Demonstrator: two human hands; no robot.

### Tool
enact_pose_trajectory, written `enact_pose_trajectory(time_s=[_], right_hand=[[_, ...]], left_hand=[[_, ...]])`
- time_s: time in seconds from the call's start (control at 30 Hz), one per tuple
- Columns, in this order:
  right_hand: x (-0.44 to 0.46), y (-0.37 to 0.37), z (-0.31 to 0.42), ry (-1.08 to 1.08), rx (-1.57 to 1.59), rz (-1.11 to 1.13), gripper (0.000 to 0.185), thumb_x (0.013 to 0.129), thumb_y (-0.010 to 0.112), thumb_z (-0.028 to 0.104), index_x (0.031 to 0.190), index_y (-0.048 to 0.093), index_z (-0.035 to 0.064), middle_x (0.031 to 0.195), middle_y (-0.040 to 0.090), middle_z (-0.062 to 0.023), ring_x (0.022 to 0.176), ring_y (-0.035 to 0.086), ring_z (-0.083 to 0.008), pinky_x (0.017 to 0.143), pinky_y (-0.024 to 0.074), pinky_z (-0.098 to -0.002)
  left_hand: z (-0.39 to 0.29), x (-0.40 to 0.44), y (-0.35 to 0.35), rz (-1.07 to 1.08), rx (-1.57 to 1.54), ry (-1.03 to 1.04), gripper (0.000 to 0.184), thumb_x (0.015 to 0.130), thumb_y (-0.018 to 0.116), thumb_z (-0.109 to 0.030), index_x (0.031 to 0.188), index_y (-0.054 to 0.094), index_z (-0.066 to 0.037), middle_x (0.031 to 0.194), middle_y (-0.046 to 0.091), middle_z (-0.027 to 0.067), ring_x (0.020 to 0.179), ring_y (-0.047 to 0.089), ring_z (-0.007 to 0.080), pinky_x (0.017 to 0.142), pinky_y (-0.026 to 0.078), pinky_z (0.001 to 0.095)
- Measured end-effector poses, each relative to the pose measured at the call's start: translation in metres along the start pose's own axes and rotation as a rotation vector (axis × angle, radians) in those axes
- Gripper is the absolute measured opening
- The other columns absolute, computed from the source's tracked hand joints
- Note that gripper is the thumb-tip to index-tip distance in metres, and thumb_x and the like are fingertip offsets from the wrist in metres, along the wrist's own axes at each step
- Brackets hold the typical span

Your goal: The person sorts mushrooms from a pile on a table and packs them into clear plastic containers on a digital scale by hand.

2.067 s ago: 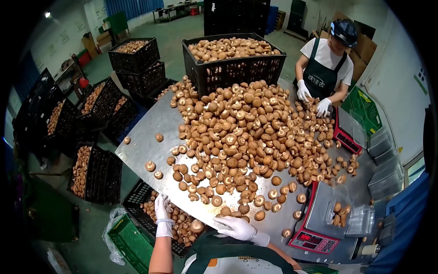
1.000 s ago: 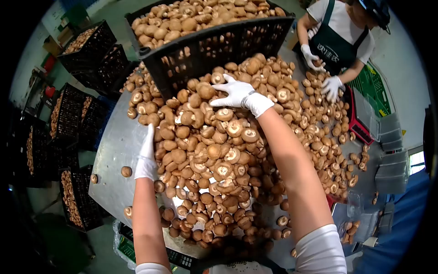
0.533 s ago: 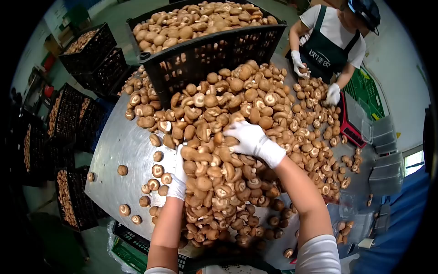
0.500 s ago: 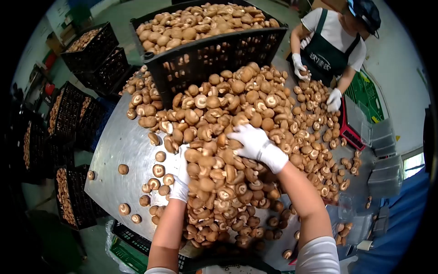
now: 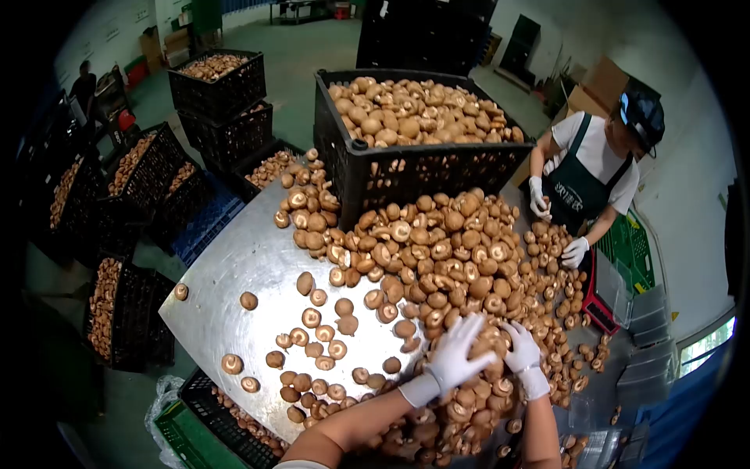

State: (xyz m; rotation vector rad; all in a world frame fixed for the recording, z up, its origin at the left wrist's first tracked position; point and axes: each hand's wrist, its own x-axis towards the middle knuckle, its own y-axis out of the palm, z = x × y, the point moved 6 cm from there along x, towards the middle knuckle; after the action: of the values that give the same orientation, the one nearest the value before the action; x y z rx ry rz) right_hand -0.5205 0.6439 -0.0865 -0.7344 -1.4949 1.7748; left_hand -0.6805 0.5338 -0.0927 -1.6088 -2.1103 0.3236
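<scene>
Brown shiitake mushrooms [image 5: 461, 234] lie in a large heap on a metal table. My left hand [image 5: 459, 358], in a white glove, lies palm down on the near part of the heap with its fingers spread. Just to its right, my right hand [image 5: 525, 353], gloved too, rests against the mushrooms with its fingers apart. Several mushrooms show between and below the two hands, and neither hand is closed around one. Some fingertips are hidden among the caps. Loose mushrooms [image 5: 324, 332] are scattered to the left of my left hand.
A black crate [image 5: 437, 168] full of mushrooms stands behind the heap. At the right, a co-worker [image 5: 582, 176] handles mushrooms beside a red scale [image 5: 600, 301] and clear plastic trays [image 5: 644, 332]. More filled crates [image 5: 223, 105] are stacked left of the metal table [image 5: 226, 273].
My left hand has moved right across the heap, and my right hand has shifted right and nearer to me. Near-side mushrooms have moved rightward, exposing more tabletop. The view has tilted up.
</scene>
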Motion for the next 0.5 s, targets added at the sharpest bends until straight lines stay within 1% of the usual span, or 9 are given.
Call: enact_pose_trajectory(time_s=[0.07, 0.1, 0.17, 0.23, 0.27, 0.3, 0.33, 0.43, 0.5], right_hand=[[-0.006, -0.005, -0.017, 0.040, -0.027, 0.057, 0.054, 0.076, 0.066, 0.036, 0.126, 0.054, 0.0179, 0.128, 0.053, -0.0146, 0.113, 0.053, -0.0340, 0.093, 0.0456, -0.0415], [-0.005, -0.007, -0.024, 0.025, -0.055, 0.073, 0.057, 0.075, 0.066, 0.036, 0.127, 0.053, 0.0174, 0.128, 0.053, -0.0145, 0.113, 0.053, -0.0335, 0.093, 0.0456, -0.0416], [-0.003, -0.025, -0.016, 0.012, -0.192, 0.193, 0.061, 0.073, 0.068, 0.037, 0.129, 0.052, 0.0160, 0.127, 0.054, -0.0145, 0.113, 0.054, -0.0323, 0.092, 0.0459, -0.0412], [0.001, -0.041, -0.017, -0.004, -0.239, 0.260, 0.066, 0.070, 0.072, 0.045, 0.127, 0.055, 0.0152, 0.124, 0.056, -0.0145, 0.110, 0.055, -0.0330, 0.091, 0.0453, -0.0414], [0.008, -0.044, -0.020, 0.008, -0.290, 0.231, 0.064, 0.071, 0.071, 0.047, 0.125, 0.056, 0.0145, 0.121, 0.058, -0.0144, 0.108, 0.056, -0.0331, 0.089, 0.0453, -0.0418], [0.015, -0.048, -0.022, 0.027, -0.340, 0.202, 0.063, 0.072, 0.071, 0.048, 0.122, 0.058, 0.0138, 0.118, 0.060, -0.0142, 0.106, 0.057, -0.0331, 0.088, 0.0454, -0.0422], [0.026, -0.059, -0.009, 0.001, -0.283, 0.094, 0.057, 0.076, 0.067, 0.049, 0.118, 0.060, 0.0128, 0.111, 0.062, -0.0147, 0.102, 0.058, -0.0332, 0.085, 0.0459, -0.0424], [0.087, -0.074, 0.045, -0.169, -0.091, -0.052, 0.051, 0.085, 0.059, 0.047, 0.119, 0.059, 0.0098, 0.111, 0.061, -0.0179, 0.103, 0.056, -0.0356, 0.088, 0.0449, -0.0419], [0.139, -0.074, 0.091, -0.268, 0.028, -0.074, 0.051, 0.086, 0.057, 0.047, 0.122, 0.058, 0.0112, 0.118, 0.059, -0.0147, 0.109, 0.054, -0.0333, 0.093, 0.0432, -0.0402]], left_hand=[[-0.024, -0.001, 0.011, 0.248, 0.032, 0.046, 0.093, 0.080, 0.057, -0.060, 0.148, 0.017, -0.010, 0.153, 0.009, 0.0182, 0.140, 0.005, 0.0427, 0.110, 0.018, 0.0579], [-0.031, -0.006, 0.001, 0.208, -0.099, 0.184, 0.091, 0.082, 0.053, -0.061, 0.148, 0.016, -0.010, 0.154, 0.007, 0.0177, 0.140, 0.003, 0.0417, 0.111, 0.012, 0.0583], [-0.031, 0.002, -0.054, 0.139, 0.250, 0.272, 0.087, 0.082, 0.054, -0.060, 0.147, 0.023, -0.010, 0.153, 0.015, 0.0169, 0.141, 0.004, 0.0411, 0.111, 0.012, 0.0569], [0.002, 0.026, -0.138, 0.094, 0.261, 0.156, 0.074, 0.082, 0.058, -0.048, 0.140, 0.038, -0.007, 0.148, 0.030, 0.0157, 0.140, 0.015, 0.0390, 0.111, 0.019, 0.0512], [0.054, 0.038, -0.167, -0.159, 0.230, 0.114, 0.057, 0.080, 0.061, -0.033, 0.128, 0.051, -0.005, 0.138, 0.044, 0.0141, 0.134, 0.029, 0.0349, 0.109, 0.025, 0.0472], [0.086, 0.034, -0.204, -0.531, 0.046, 0.134, 0.049, 0.080, 0.059, -0.023, 0.124, 0.052, -0.003, 0.133, 0.046, 0.0166, 0.129, 0.036, 0.0330, 0.109, 0.025, 0.0452], [0.120, 0.036, -0.241, -0.797, 0.357, 0.116, 0.047, 0.074, 0.064, -0.022, 0.117, 0.057, -0.004, 0.125, 0.049, 0.0219, 0.111, 0.049, 0.0362, 0.094, 0.039, 0.0487], [0.204, 0.039, -0.325, -0.869, 0.747, -0.023, 0.047, 0.084, 0.060, -0.026, 0.129, 0.052, -0.013, 0.143, 0.036, 0.0197, 0.131, 0.031, 0.0435, 0.107, 0.030, 0.0494], [0.262, 0.050, -0.360, -0.750, 0.723, -0.309, 0.050, 0.088, 0.058, -0.036, 0.135, 0.048, -0.023, 0.146, 0.032, 0.0189, 0.133, 0.027, 0.0446, 0.107, 0.027, 0.0495]])
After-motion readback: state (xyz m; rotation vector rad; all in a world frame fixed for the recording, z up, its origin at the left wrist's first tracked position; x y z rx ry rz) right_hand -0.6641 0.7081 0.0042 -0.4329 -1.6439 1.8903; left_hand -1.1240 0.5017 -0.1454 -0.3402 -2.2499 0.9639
